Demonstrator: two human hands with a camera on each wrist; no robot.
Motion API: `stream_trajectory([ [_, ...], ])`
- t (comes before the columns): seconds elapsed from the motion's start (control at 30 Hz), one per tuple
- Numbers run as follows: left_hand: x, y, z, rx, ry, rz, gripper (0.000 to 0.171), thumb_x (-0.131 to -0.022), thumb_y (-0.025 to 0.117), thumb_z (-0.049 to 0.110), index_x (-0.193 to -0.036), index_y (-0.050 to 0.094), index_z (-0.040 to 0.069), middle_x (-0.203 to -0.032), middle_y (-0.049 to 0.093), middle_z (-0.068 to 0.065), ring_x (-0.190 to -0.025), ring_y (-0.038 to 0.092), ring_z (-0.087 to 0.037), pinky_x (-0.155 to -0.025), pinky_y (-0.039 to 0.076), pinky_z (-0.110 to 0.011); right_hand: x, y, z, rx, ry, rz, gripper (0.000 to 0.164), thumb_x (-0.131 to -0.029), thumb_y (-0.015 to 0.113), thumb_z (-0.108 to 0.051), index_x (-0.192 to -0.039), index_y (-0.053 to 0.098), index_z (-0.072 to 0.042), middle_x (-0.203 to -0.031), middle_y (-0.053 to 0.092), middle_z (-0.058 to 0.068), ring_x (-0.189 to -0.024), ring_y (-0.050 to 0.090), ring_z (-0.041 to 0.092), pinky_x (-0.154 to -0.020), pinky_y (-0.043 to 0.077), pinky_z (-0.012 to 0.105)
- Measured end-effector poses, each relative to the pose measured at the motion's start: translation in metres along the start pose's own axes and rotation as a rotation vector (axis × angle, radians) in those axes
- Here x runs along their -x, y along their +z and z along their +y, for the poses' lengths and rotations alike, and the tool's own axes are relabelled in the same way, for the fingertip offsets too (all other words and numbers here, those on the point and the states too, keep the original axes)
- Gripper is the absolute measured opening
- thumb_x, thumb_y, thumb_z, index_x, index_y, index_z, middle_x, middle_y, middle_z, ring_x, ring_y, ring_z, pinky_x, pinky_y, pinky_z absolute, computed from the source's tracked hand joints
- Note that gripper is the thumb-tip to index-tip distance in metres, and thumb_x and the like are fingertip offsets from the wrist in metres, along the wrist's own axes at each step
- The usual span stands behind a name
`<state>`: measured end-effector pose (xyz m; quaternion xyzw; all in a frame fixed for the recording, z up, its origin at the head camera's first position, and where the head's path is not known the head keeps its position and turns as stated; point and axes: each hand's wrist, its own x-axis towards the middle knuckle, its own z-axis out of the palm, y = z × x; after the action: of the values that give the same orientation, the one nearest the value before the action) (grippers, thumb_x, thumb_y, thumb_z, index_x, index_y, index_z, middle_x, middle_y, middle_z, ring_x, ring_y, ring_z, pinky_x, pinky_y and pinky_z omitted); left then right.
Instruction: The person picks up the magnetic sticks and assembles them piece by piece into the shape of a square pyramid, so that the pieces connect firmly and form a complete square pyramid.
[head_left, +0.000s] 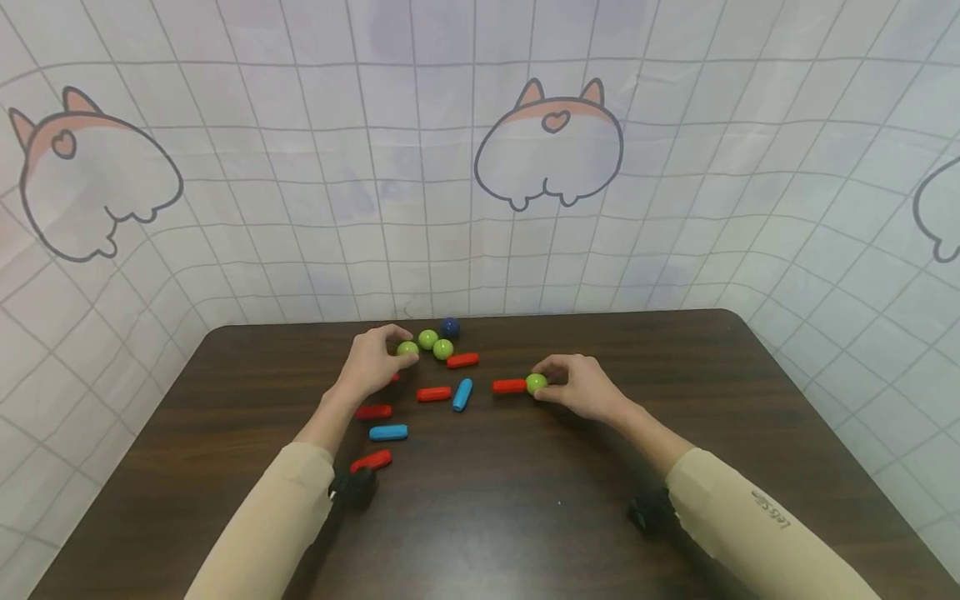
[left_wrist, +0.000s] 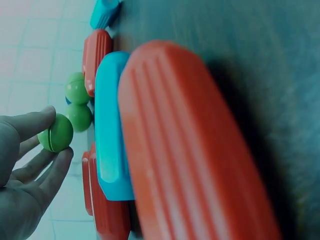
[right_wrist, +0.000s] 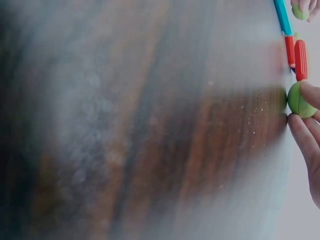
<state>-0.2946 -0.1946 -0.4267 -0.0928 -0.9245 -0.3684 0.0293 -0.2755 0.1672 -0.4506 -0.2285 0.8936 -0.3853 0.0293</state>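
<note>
My left hand (head_left: 375,363) pinches a green ball (left_wrist: 56,133) between thumb and fingers at the back left of the table. Beside it lie two more green balls (head_left: 428,339) and a dark blue ball (head_left: 450,327). My right hand (head_left: 585,386) pinches another green ball (head_left: 536,383) low at the tabletop, with fingertips right at the wood in the right wrist view. That ball sits against the right end of a red ridged stick (head_left: 509,386). Part of one red stick is hidden behind my left hand.
Several red sticks (head_left: 434,394) and two blue sticks (head_left: 388,432) lie scattered on the dark wooden table (head_left: 510,517), left of centre. A white gridded cloth (head_left: 420,208) with cartoon animals hangs behind the back edge and at both sides.
</note>
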Motion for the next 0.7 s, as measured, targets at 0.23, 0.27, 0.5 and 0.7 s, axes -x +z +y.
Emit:
stream_trajectory([
  [0.23, -0.002, 0.001, 0.006, 0.044, 0.078, -0.001, 0.038, -0.095, 0.077, 0.018, -0.127, 0.067, 0.001, -0.127, 0.067, -0.015, -0.106, 0.066, -0.032, -0.086, 0.055, -0.047, -0.003, 0.000, 0.000, 0.003, 0.017, 0.022, 0.030, -0.089, 0.084, -0.017, -0.116, 0.074, -0.009, -0.105, 0.074, -0.001, -0.105, 0.068, 0.024, -0.091, 0.053, 0.049],
  [0.27, -0.002, 0.001, 0.007, 0.054, 0.089, -0.001, 0.038, -0.094, 0.078, 0.017, -0.127, 0.067, 0.001, -0.127, 0.067, -0.015, -0.107, 0.066, -0.032, -0.088, 0.055, -0.047, -0.004, 0.000, 0.000, 0.005, 0.018, 0.025, 0.030, -0.089, 0.083, -0.017, -0.116, 0.074, -0.009, -0.105, 0.074, -0.001, -0.105, 0.068, 0.024, -0.091, 0.053, 0.049],
  [0.5, -0.009, 0.006, 0.011, 0.103, 0.141, -0.030, 0.037, -0.093, 0.079, 0.016, -0.125, 0.068, 0.001, -0.123, 0.068, -0.014, -0.102, 0.069, -0.030, -0.085, 0.058, -0.043, -0.009, 0.001, -0.002, 0.010, 0.032, 0.039, 0.031, -0.089, 0.083, -0.018, -0.117, 0.074, -0.009, -0.106, 0.074, 0.000, -0.106, 0.068, 0.025, -0.092, 0.052, 0.051],
  [0.7, -0.012, 0.010, 0.015, 0.156, 0.174, -0.093, 0.033, -0.093, 0.080, 0.017, -0.122, 0.070, 0.005, -0.116, 0.071, -0.005, -0.100, 0.070, -0.020, -0.081, 0.057, -0.037, -0.015, 0.001, -0.003, 0.013, 0.051, 0.038, 0.031, -0.089, 0.083, -0.017, -0.117, 0.073, -0.008, -0.106, 0.074, 0.000, -0.104, 0.068, 0.024, -0.092, 0.052, 0.050],
])
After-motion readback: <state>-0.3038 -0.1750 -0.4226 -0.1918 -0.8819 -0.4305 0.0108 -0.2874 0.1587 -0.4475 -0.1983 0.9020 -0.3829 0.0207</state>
